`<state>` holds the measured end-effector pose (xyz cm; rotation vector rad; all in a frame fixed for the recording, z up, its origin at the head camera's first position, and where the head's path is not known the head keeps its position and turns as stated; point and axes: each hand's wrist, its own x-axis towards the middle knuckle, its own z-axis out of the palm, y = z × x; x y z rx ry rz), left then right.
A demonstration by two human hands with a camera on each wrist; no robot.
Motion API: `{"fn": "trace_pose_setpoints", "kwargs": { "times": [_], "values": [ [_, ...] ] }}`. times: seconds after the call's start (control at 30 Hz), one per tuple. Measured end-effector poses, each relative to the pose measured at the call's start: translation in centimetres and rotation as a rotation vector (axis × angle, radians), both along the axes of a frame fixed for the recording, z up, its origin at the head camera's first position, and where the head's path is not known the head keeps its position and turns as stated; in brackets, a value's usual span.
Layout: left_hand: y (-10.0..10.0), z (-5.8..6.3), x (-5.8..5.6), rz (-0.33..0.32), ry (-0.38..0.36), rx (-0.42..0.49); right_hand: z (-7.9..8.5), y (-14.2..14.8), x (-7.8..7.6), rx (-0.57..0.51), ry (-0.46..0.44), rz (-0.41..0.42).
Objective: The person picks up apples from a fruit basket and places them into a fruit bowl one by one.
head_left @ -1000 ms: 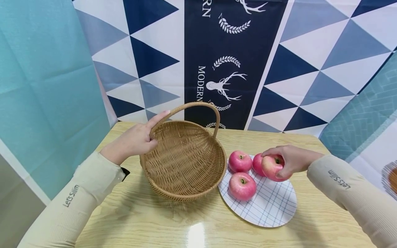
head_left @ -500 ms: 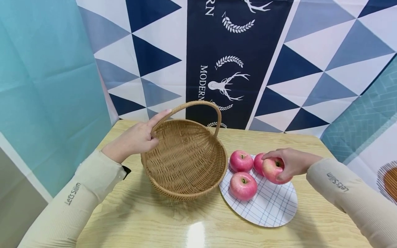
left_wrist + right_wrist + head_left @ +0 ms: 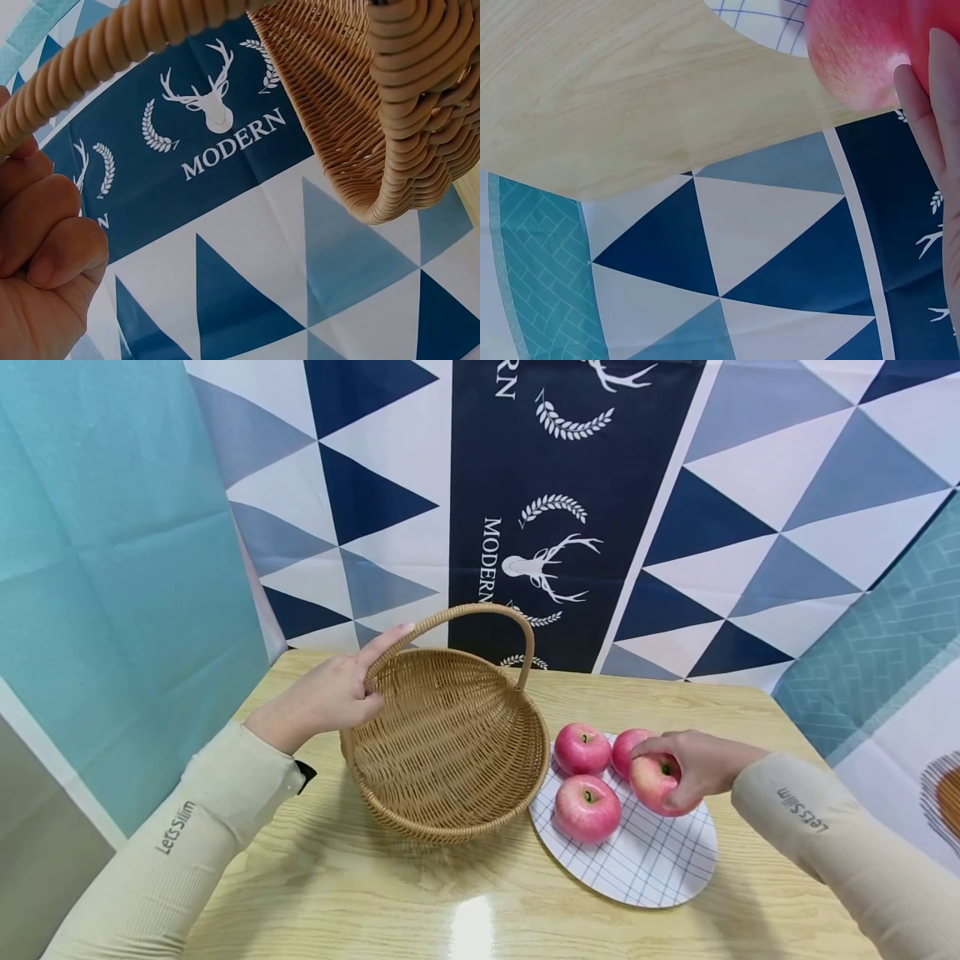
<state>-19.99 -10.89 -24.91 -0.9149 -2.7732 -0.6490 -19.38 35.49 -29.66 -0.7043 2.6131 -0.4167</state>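
Note:
My left hand (image 3: pixel 322 703) grips the handle (image 3: pixel 487 608) of a brown wicker basket (image 3: pixel 450 743), index finger laid along it. The basket's bowl tilts toward me. In the left wrist view, curled fingers (image 3: pixel 56 217) sit beneath the handle. My right hand (image 3: pixel 701 766) holds a pink-red apple (image 3: pixel 651 781) between thumb and fingers, over a round white plate (image 3: pixel 660 868) with blue grid lines. Three more apples are on that plate: one at the back left (image 3: pixel 582 748), one in front (image 3: pixel 587 810), and one (image 3: pixel 624 753) partly hidden behind the held apple.
All this stands on a light wooden table (image 3: pixel 375 893). A patterned cloth backdrop (image 3: pixel 562 468) rises behind its far edge, and a teal cloth (image 3: pixel 112 568) hangs on the left. At the far right edge a round brown thing with a fringed rim (image 3: pixel 947 802) is partly visible.
My right hand has moved slightly left and toward me with the apple in its grip. The left hand and the basket have kept their place, apart from a small camera shift.

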Motion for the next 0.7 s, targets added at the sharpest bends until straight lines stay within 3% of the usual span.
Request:
{"fn": "trace_pose_setpoints", "kwargs": {
  "times": [0.13, 0.37, 0.7],
  "values": [
    [0.0, -0.1, 0.0, -0.006, 0.008, 0.004, -0.5, 0.2, 0.2, -0.002, 0.01, 0.016],
    [0.1, 0.1, 0.0, 0.012, -0.045, 0.008, -1.6, 0.2, 0.2, -0.002, 0.016, 0.006],
    [0.0, -0.2, 0.1, -0.003, -0.01, 0.02, -2.8, 0.7, 0.9, -0.028, 0.051, 0.033]
  ]
}}
